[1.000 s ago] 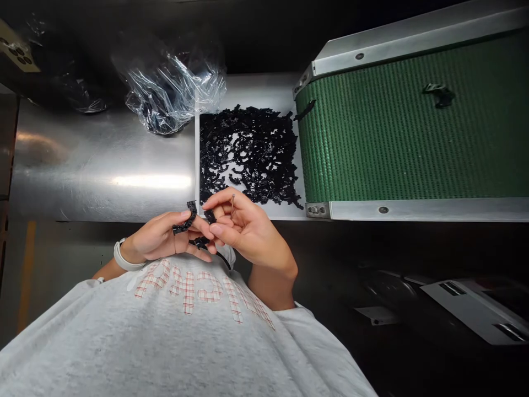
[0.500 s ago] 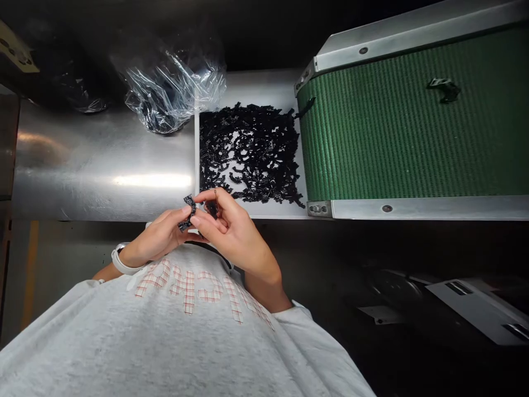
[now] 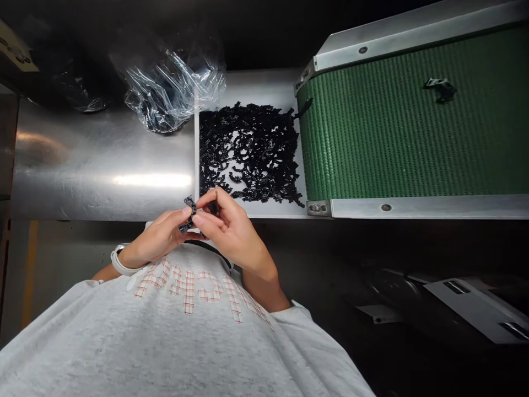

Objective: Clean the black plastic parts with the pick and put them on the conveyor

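Small jagged black plastic piece (image 3: 188,214), pinched at the fingertips between narrowly closed left hand (image 3: 157,238) and right hand (image 3: 229,230), close-held and steady, just below a heap of loose black plastic pieces (image 3: 248,149).

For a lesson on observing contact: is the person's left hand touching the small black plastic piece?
Touching. The head view shows the black plastic piece pressed between the thumb and fingertips of the left hand, with no gap.

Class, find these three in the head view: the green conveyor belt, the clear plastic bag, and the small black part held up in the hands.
Green conveyor belt (image 3: 392,127), head view, on the middle of the ribbed belt surface.
Clear plastic bag (image 3: 173,82), head view, on the crumpled film.
Small black part (image 3: 189,214), head view, on its middle.
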Tool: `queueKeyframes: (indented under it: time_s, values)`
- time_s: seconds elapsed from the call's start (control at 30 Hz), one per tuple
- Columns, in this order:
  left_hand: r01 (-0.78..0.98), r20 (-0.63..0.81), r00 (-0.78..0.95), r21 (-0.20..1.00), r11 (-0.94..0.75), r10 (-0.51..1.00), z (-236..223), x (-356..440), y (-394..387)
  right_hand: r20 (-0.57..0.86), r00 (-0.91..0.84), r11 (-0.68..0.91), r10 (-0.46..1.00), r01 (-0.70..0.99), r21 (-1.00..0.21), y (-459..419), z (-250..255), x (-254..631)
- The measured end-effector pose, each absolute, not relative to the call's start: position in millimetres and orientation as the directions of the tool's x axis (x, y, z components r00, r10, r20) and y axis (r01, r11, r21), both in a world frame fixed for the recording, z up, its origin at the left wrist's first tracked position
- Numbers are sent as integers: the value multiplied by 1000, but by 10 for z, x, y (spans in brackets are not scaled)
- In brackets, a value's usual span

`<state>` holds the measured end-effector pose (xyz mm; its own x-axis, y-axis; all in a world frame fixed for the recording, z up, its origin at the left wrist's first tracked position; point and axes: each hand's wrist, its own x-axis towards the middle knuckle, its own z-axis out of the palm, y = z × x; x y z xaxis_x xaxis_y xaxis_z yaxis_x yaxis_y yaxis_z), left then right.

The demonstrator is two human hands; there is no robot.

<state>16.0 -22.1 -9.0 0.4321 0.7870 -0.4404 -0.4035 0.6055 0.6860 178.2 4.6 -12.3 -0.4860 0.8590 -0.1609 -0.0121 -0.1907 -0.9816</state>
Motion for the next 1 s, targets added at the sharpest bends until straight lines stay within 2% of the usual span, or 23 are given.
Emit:
queueKeyframes:
  time_s: [0.33,0.77,0.87,1.0]
  values:
    - [-353,-395,474,734,581,787,-76,162,-217,-121,-472,-125,873,22,-992,60,-91,1772]
    - [-336,-381,491,747,574,783,-81,156,-212,-119,-505,-139,855,-1,-990,83,-99,1792]
    - [-353,-376,489,739,573,787,-88,146,-216,-138,-530,-171,836,-14,-985,82,-115,1800]
    - [-427,-351,516,684,591,781,-131,118,-222,-147,-546,-246,825,-112,-963,95,-122,1858]
